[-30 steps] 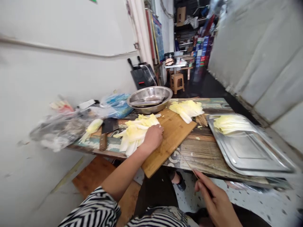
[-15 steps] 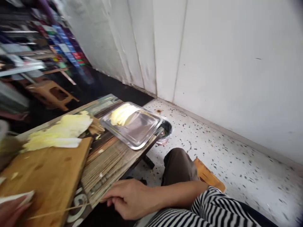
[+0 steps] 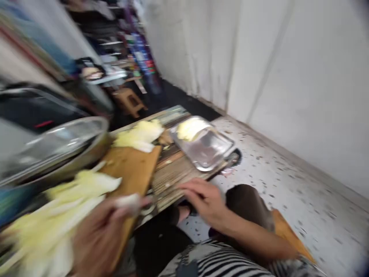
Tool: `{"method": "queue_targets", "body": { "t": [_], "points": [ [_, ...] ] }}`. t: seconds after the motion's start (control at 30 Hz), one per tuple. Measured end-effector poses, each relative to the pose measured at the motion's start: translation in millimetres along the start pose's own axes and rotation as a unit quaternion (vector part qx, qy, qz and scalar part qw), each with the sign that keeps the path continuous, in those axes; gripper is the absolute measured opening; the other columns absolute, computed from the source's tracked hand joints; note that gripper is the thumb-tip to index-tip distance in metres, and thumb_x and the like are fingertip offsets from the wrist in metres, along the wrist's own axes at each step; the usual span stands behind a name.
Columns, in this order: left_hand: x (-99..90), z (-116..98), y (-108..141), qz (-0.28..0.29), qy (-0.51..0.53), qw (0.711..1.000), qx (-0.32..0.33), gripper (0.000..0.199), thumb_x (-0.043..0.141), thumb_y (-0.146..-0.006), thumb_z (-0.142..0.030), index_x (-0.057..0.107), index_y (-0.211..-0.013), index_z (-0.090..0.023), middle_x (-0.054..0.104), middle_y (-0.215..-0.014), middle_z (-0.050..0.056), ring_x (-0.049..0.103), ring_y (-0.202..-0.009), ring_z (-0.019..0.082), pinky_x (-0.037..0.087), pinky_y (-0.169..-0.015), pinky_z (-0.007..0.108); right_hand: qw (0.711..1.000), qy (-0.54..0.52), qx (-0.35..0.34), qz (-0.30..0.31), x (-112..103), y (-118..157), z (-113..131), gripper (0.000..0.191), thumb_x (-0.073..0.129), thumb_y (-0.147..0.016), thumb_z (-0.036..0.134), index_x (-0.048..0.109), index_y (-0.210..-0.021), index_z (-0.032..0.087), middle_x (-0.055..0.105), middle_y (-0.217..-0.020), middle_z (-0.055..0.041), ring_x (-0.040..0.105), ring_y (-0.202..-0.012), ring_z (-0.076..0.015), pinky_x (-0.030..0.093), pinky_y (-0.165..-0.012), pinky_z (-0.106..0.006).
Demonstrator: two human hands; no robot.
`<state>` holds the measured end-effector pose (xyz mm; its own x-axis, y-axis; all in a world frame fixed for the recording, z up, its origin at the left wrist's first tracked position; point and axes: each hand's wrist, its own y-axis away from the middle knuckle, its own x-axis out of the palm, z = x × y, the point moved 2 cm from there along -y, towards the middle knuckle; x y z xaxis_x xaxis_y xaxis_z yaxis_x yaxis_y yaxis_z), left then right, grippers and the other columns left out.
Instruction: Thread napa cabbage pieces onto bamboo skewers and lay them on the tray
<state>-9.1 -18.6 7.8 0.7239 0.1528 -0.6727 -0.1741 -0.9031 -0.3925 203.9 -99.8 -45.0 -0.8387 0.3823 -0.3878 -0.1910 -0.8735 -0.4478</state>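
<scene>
My left hand (image 3: 96, 234), smeared by motion, is closed around a small white piece of cabbage (image 3: 129, 202) over the near part of the wooden cutting board (image 3: 131, 167). Yellow-white cabbage leaves (image 3: 62, 215) lie beside and partly behind this hand. More cabbage leaves (image 3: 140, 135) rest at the board's far end. My right hand (image 3: 205, 198) is at the table's near edge, fingers pinched together; whatever may be in them is too blurred to make out. Farther back, a metal tray (image 3: 206, 148) holds a pale yellow portion of cabbage (image 3: 191, 129).
A large round metal basin (image 3: 54, 148) stands left of the board. The worn wooden table (image 3: 170, 177) carries small scraps. A lined bin (image 3: 235, 157) sits on the floor past the tray. A plastic stool (image 3: 129, 100) and a white wall (image 3: 311, 88) are beyond.
The view has swung left, bringing the basin and nearer leaves into sight. My left hand has come fully into view with the white piece. The thin stick seen between my hands no longer shows.
</scene>
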Motion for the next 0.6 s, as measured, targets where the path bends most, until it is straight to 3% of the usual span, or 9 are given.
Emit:
{"method": "queue_targets", "body": {
  "t": [0.03,0.07,0.13,0.17,0.27,0.33,0.37,0.43,0.6],
  "points": [
    [8.1,-6.8,4.6,0.090,0.082,0.991,-0.055,0.038,0.059,-0.093,-0.054,0.071,-0.079,-0.021,0.075,-0.078,0.000,0.069,-0.073,0.017,0.055,-0.068,0.027,1.000,-0.009,-0.003,-0.005,-6.4,-0.3,0.2,0.034,0.044,-0.102,0.021,0.073,-0.120,0.020,0.077,-0.095,-0.0053,0.072,-0.086,-0.0147,0.058,-0.082,-0.027],
    [19.3,-12.7,5.9,0.147,0.201,0.961,-0.121,0.042,0.055,-0.094,-0.057,0.069,-0.082,-0.019,0.075,-0.077,0.003,0.069,-0.070,0.019,0.055,-0.066,0.029,1.000,-0.014,-0.005,0.001,-12.0,-1.7,-1.7,0.038,0.043,-0.102,0.020,0.068,-0.130,0.022,0.076,-0.090,-0.0034,0.072,-0.081,-0.0143,0.059,-0.079,-0.028],
    [44.6,-19.2,0.0,0.208,0.396,0.864,-0.229,0.045,0.062,-0.088,-0.062,0.064,-0.093,-0.018,0.073,-0.075,0.004,0.068,-0.064,0.019,0.054,-0.061,0.029,0.999,-0.021,-0.023,0.017,-20.3,-6.1,-9.2,0.042,0.047,-0.100,0.016,0.066,-0.135,0.027,0.074,-0.085,-0.0010,0.071,-0.077,-0.0135,0.058,-0.076,-0.026],
    [55.8,-19.6,-4.1,0.233,0.472,0.807,-0.266,0.042,0.067,-0.087,-0.059,0.062,-0.095,-0.018,0.072,-0.077,0.003,0.069,-0.067,0.018,0.054,-0.064,0.029,0.999,-0.009,-0.037,0.017,-23.1,-8.0,-13.1,0.041,0.050,-0.097,0.015,0.069,-0.131,0.029,0.076,-0.095,-0.0026,0.073,-0.088,-0.0149,0.058,-0.081,-0.027],
    [75.2,-13.6,-6.8,0.309,0.591,0.661,-0.343,0.037,0.077,-0.085,-0.045,0.062,-0.105,-0.018,0.070,-0.083,0.002,0.070,-0.069,0.015,0.054,-0.069,0.027,0.988,0.095,-0.117,0.014,-26.6,-8.0,-19.8,0.035,0.053,-0.097,0.018,0.072,-0.124,0.031,0.077,-0.111,-0.0040,0.075,-0.097,-0.0163,0.060,-0.081,-0.025],
    [78.5,-8.2,-0.7,0.350,0.624,0.598,-0.362,0.043,0.085,-0.078,-0.032,0.061,-0.111,-0.017,0.071,-0.087,0.004,0.070,-0.072,0.014,0.055,-0.072,0.027,0.982,0.130,-0.134,0.024,-27.2,-5.3,-22.5,0.032,0.053,-0.099,0.022,0.071,-0.124,0.031,0.079,-0.107,-0.0031,0.076,-0.091,-0.0165,0.062,-0.078,-0.026],
    [78.5,-5.6,2.8,0.361,0.635,0.579,-0.363,0.047,0.088,-0.074,-0.027,0.062,-0.111,-0.017,0.071,-0.089,0.004,0.071,-0.074,0.014,0.055,-0.074,0.027,0.981,0.140,-0.131,0.025,-28.0,-3.9,-23.7,0.030,0.054,-0.100,0.025,0.070,-0.124,0.031,0.079,-0.105,-0.0024,0.077,-0.089,-0.0166,0.062,-0.077,-0.027],
    [77.0,-0.8,7.6,0.361,0.647,0.572,-0.352,0.050,0.091,-0.070,-0.023,0.062,-0.109,-0.015,0.072,-0.092,0.005,0.072,-0.077,0.014,0.055,-0.078,0.025,0.980,0.160,-0.119,0.019,-30.8,-1.6,-26.3,0.026,0.054,-0.102,0.032,0.072,-0.121,0.031,0.080,-0.103,-0.0013,0.077,-0.085,-0.0168,0.063,-0.077,-0.028],
    [72.6,8.0,6.4,0.297,0.638,0.623,-0.342,0.046,0.093,-0.070,-0.032,0.063,-0.101,-0.015,0.073,-0.088,0.004,0.072,-0.075,0.014,0.056,-0.072,0.025,0.982,0.177,-0.066,-0.007,-41.5,7.0,-34.7,0.023,0.057,-0.100,0.042,0.076,-0.111,0.035,0.081,-0.096,0.0010,0.077,-0.080,-0.0153,0.063,-0.075,-0.025]
  ]
}}
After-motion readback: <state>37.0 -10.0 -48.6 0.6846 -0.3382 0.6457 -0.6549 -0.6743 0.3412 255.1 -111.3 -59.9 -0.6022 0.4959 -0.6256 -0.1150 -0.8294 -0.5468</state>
